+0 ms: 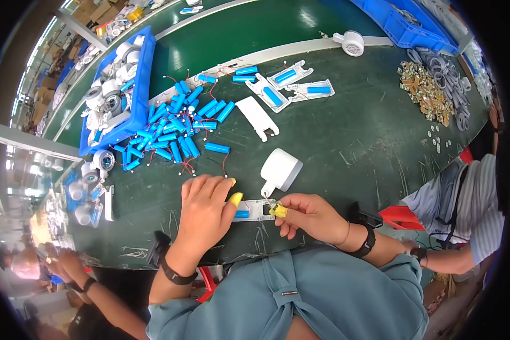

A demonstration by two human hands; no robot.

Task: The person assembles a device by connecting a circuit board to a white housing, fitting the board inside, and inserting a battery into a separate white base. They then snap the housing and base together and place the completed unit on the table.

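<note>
A white plastic handle shell (255, 211) lies near the table's front edge, with a blue cylindrical battery (242, 214) in it. My left hand (204, 207) is closed over the shell's left end, its thumb by the battery; the palm hides that end. Yellow covers sit on its thumb and index fingertips. At the shell's right end, my right hand (311, 216) pinches a small circuit board (274, 206) between thumb and forefinger, partly hidden by the yellow cover. Just beyond, a white round fan head (280, 168) lies tilted, its short neck toward the board, thin wires between.
Loose blue batteries (178, 126) with wires pile at the left, beside a blue bin (147, 85) of white fan parts. Several shells (266, 93) lie further back. Small circuit boards (425, 90) and grey rings (445, 73) lie at right. Other people work on both sides.
</note>
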